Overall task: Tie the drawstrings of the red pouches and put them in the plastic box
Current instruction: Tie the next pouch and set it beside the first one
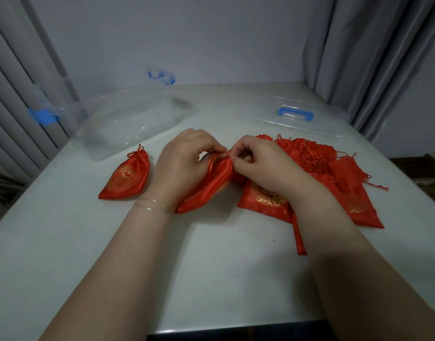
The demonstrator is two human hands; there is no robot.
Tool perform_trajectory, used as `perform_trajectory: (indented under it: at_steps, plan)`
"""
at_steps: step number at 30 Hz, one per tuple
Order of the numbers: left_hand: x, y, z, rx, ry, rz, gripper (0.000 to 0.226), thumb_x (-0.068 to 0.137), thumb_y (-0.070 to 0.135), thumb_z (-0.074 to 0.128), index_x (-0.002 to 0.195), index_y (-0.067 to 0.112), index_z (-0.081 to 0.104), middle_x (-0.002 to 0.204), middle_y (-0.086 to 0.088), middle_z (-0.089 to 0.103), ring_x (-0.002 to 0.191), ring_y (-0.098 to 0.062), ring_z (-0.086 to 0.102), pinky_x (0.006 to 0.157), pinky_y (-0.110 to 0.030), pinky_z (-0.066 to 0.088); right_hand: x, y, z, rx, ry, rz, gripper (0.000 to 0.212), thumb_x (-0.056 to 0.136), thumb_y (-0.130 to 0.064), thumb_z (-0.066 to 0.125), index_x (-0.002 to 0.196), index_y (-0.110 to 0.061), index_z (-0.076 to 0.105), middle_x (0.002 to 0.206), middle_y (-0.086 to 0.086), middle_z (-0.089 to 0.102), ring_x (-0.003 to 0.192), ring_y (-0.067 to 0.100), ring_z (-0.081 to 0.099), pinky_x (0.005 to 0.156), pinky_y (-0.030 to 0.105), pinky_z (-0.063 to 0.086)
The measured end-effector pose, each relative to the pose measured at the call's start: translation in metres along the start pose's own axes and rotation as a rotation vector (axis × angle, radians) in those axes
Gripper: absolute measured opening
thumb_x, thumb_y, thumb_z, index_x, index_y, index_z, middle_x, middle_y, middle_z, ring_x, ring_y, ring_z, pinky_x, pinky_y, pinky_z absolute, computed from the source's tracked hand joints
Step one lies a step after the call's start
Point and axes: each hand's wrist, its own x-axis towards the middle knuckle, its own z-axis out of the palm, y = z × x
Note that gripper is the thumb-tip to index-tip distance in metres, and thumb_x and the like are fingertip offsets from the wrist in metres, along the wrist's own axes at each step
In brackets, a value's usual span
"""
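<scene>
My left hand [184, 156] grips the gathered neck of a red satin pouch [206, 185] at the table's middle. My right hand [256, 158] pinches that pouch's drawstring right beside the left fingers. The string itself is mostly hidden by my fingers. Another red pouch [125, 178] with a gold emblem lies on the table to the left, its neck drawn shut. A pile of red pouches [334, 173] with loose strings lies to the right, partly under my right forearm. The clear plastic box [128, 119] with blue clips stands at the back left, nothing visible in it.
The box's clear lid [297, 119] with a blue handle lies at the back right on the white table [211, 267]. Curtains hang on both sides. The table's front edge runs near the bottom of the view.
</scene>
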Motion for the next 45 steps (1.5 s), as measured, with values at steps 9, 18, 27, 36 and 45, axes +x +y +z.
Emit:
perform_trajectory:
  at_steps: [9,18,27,36,45]
  plan:
    - [0.001,-0.001,0.004,0.030,-0.038,0.023,0.006,0.079,0.021,0.071,0.080,0.015,0.073,0.078,0.006,0.069,0.079,-0.017,0.058,0.070,-0.036,0.047,0.002,0.008,-0.001,-0.168,0.049,-0.005,0.003,0.083,-0.017,0.059,0.085,-0.015,0.060,0.072,-0.007,0.057,0.068,0.008,0.053,0.065,0.031,0.046]
    - [0.001,0.006,0.004,-0.007,-0.056,0.026,0.021,0.082,0.037,0.062,0.085,0.020,0.075,0.081,0.011,0.069,0.078,-0.015,0.055,0.071,-0.033,0.047,0.009,-0.005,0.007,0.980,0.085,0.349,0.020,0.091,-0.003,0.050,0.074,-0.012,0.054,0.059,0.000,0.053,0.046,0.005,0.050,0.045,0.017,0.043]
    - [0.001,0.007,-0.005,0.026,0.036,-0.167,0.020,0.085,0.032,0.054,0.084,0.021,0.070,0.071,-0.002,0.065,0.070,-0.019,0.055,0.068,-0.034,0.045,0.008,0.013,0.009,0.186,0.051,0.161,0.011,0.094,-0.013,0.050,0.084,-0.018,0.051,0.081,0.009,0.058,0.071,0.022,0.057,0.065,0.034,0.049]
    - [0.003,0.008,0.002,-0.134,-0.041,-0.117,0.017,0.088,0.026,0.059,0.083,0.015,0.070,0.082,0.008,0.067,0.084,-0.008,0.049,0.071,-0.008,0.030,0.008,0.013,0.014,-0.035,0.048,0.045,0.006,0.092,-0.013,0.052,0.094,-0.018,0.053,0.090,-0.002,0.058,0.081,0.013,0.053,0.070,0.027,0.039]
    - [0.006,0.019,0.001,-0.524,0.003,-0.616,0.031,0.089,0.021,0.062,0.063,0.004,0.065,0.063,-0.004,0.063,0.065,-0.007,0.055,0.065,-0.013,0.042,0.004,0.005,0.014,0.436,-0.011,0.047,0.016,0.093,-0.008,0.053,0.085,-0.022,0.049,0.066,-0.008,0.051,0.055,0.014,0.052,0.056,0.032,0.047]
